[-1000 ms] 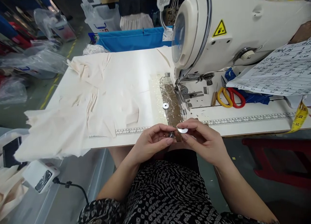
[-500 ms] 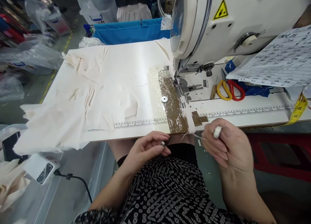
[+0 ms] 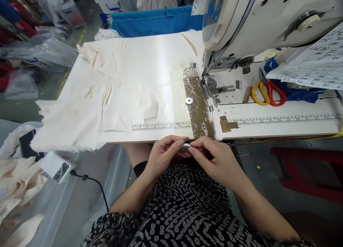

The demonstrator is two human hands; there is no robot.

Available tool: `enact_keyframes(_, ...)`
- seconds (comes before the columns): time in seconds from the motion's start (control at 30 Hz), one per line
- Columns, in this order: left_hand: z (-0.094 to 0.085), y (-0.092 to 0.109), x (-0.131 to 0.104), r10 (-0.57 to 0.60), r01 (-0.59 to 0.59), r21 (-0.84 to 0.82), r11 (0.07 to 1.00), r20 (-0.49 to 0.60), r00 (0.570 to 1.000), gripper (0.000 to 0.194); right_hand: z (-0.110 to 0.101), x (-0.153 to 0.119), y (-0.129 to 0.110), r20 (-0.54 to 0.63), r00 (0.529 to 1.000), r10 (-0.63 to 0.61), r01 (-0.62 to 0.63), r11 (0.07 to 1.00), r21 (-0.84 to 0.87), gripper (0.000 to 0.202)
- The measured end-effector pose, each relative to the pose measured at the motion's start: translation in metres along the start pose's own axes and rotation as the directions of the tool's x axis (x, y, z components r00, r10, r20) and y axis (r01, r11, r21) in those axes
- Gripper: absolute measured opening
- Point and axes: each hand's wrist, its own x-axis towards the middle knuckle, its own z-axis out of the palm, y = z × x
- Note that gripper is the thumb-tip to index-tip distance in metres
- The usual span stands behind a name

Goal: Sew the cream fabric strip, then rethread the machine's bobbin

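Observation:
My left hand [image 3: 163, 154] and my right hand [image 3: 218, 160] meet at the front edge of the sewing table, above my lap. The left thumb and fingers are closed on a small metal bobbin case [image 3: 185, 142], mostly hidden by the fingertips. Between my right thumb and forefinger is a bobbin [image 3: 186, 147] wound with white thread, held against the case; whether it sits inside, I cannot tell. Just beyond my hands, another metal bobbin [image 3: 189, 101] lies on the brown taped strip [image 3: 197, 114] left of the sewing machine's needle area [image 3: 205, 77].
Cream fabric pieces [image 3: 72, 122] cover the table's left part. The sewing machine [image 3: 241, 21] stands at the right, with yellow-and-red-handled scissors [image 3: 268, 93] and an awl [image 3: 248, 93] beside it. A printed sheet [image 3: 313, 64] hangs at far right. A red stool [image 3: 300, 168] is below.
My right hand has moved left, bringing the white-threaded bobbin against the bobbin case in my left hand. My left hand stays near the table edge. The view has shifted slightly.

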Motion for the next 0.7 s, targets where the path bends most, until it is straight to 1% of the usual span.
enact_keyframes(0.07,0.0,-0.001,-0.003,0.093,-0.088,0.128,0.988,-0.031,0.995,0.032,0.001,0.0,0.002,-0.009,0.999,-0.036,0.035,0.996,-0.086,0.015)
enact_keyframes(0.1,0.0,-0.002,-0.003,0.143,-0.136,0.178,0.975,-0.029,0.989,0.03,0.002,0.0,0.003,-0.015,0.998,-0.057,0.055,0.991,-0.124,0.016)
enact_keyframes(0.17,-0.002,-0.003,-0.004,0.216,-0.217,0.215,0.952,0.027,0.976,0.028,0.005,-0.001,0.007,-0.043,0.994,-0.102,0.092,0.978,-0.186,0.016)
enact_keyframes(0.2,-0.003,-0.004,-0.004,0.23,-0.239,0.204,0.949,0.069,0.971,0.029,0.006,-0.002,0.008,-0.059,0.991,-0.12,0.105,0.972,-0.21,0.016)
enact_keyframes(0.27,-0.006,-0.005,-0.003,0.222,-0.243,0.172,0.954,0.132,0.966,0.034,0.008,-0.003,0.011,-0.078,0.987,-0.138,0.116,0.964,-0.24,0.017)
enact_keyframes(0.3,-0.008,-0.006,-0.002,0.215,-0.238,0.174,0.955,0.143,0.966,0.035,0.009,-0.003,0.012,-0.076,0.987,-0.142,0.119,0.962,-0.247,0.019)
enact_keyframes(0.37,-0.011,-0.005,-0.001,0.216,-0.241,0.218,0.946,0.133,0.967,0.031,0.01,-0.004,0.013,-0.051,0.989,-0.142,0.124,0.958,-0.258,0.021)
enact_keyframes(0.47,-0.013,-0.004,0.0,0.259,-0.28,0.296,0.913,0.109,0.96,0.025,0.012,-0.004,0.012,-0.014,0.985,-0.172,0.16,0.941,-0.297,0.022)
enact_keyframes(0.53,-0.012,-0.004,0.0,0.288,-0.303,0.33,0.894,0.095,0.953,0.025,0.013,-0.003,0.011,-0.022,0.978,-0.209,0.191,0.927,-0.322,0.02)
enact_keyframes(0.6,-0.011,-0.006,-0.001,0.294,-0.302,0.35,0.887,0.079,0.953,0.027,0.012,-0.002,0.009,-0.042,0.97,-0.238,0.211,0.919,-0.332,0.019)
enact_keyframes(0.7,-0.009,-0.009,-0.001,0.257,-0.26,0.31,0.915,0.05,0.965,0.028,0.011,0.001,0.008,-0.072,0.965,-0.254,0.217,0.918,-0.332,0.017)
